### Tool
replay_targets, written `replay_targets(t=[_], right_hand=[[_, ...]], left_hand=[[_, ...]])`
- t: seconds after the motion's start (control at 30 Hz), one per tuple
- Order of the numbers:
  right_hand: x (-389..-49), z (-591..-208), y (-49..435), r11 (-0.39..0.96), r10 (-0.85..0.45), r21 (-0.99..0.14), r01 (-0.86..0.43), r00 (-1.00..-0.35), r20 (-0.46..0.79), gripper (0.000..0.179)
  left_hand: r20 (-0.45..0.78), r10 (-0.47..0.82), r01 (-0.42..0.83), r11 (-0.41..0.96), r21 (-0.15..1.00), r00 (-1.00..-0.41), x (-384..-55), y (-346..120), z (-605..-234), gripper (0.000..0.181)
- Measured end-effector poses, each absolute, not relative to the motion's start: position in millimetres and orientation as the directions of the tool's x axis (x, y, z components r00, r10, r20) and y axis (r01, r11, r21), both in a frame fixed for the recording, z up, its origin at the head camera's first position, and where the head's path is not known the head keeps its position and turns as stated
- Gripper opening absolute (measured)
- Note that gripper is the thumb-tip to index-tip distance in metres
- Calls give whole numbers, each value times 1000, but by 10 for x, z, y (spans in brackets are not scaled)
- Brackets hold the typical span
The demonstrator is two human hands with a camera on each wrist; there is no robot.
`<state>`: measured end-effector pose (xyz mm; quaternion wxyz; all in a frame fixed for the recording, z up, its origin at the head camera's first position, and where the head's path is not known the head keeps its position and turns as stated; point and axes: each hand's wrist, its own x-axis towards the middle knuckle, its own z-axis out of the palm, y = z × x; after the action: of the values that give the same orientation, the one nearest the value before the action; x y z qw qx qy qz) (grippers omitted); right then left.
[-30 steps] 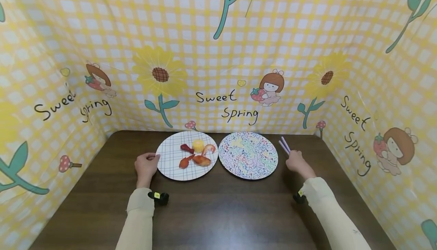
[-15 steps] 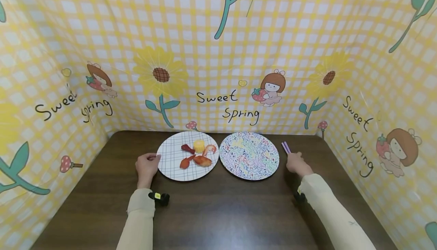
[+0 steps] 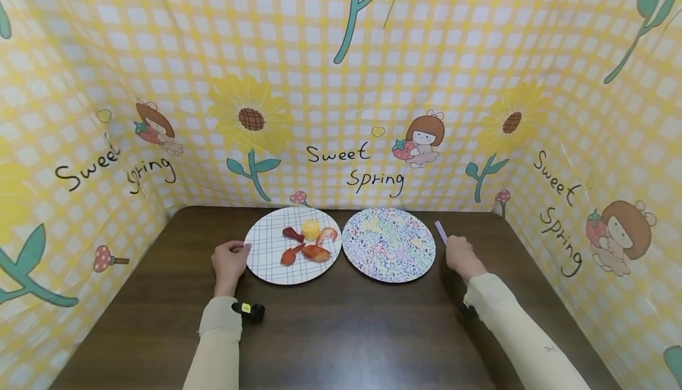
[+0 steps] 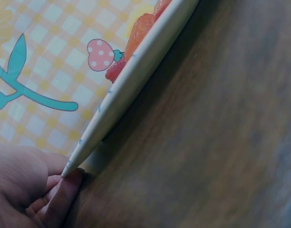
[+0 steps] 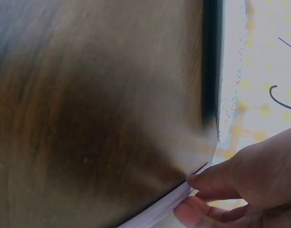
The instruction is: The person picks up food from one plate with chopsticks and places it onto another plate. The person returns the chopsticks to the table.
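My left hand pinches the left rim of a white plate with a blue grid, thumb above and fingers beneath in the left wrist view. On that plate lie pieces of toy-like food: a yellow corn piece, a dark red drumstick, an orange drumstick, a browned wing and a shrimp. To the right, my right hand holds a pair of pale purple chopsticks low over the table. Their tips point away from me; the palm hides part of them.
A round plate with multicoloured speckles sits between the gridded plate and my right hand, its rim close to the other plate's. The dark wooden table ends at a yellow checked cloth on the back and both sides.
The chopsticks' front ends have come closer together, and my right hand has shifted slightly. My left hand and both plates have stayed in place.
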<state>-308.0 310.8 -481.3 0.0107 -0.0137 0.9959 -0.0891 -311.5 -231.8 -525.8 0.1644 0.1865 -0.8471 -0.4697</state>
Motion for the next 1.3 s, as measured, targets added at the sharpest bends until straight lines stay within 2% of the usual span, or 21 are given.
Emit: replay_targets(t=[0.13,0.37,1.13,1.3], right_hand=[[-3077,-4846,3126,973,-57,-219,-69,-997,58,9],[-3072,-4860,3124,974,-76,-206,-95,-992,97,8],[-3127,-4830,3123,970,-78,-224,-91,-995,68,11],[-3141,-4849,3143,968,-72,-234,-86,-995,65,13]], left_hand=[[120,-471,-149,495,856,-874,-3103,-2337,-5259,30],[125,-469,-146,498,855,-874,-3102,-2349,-5260,30],[158,-481,-122,501,857,-862,-3114,-2331,-5246,28],[135,-454,-136,515,846,-881,-3101,-2367,-5224,32]])
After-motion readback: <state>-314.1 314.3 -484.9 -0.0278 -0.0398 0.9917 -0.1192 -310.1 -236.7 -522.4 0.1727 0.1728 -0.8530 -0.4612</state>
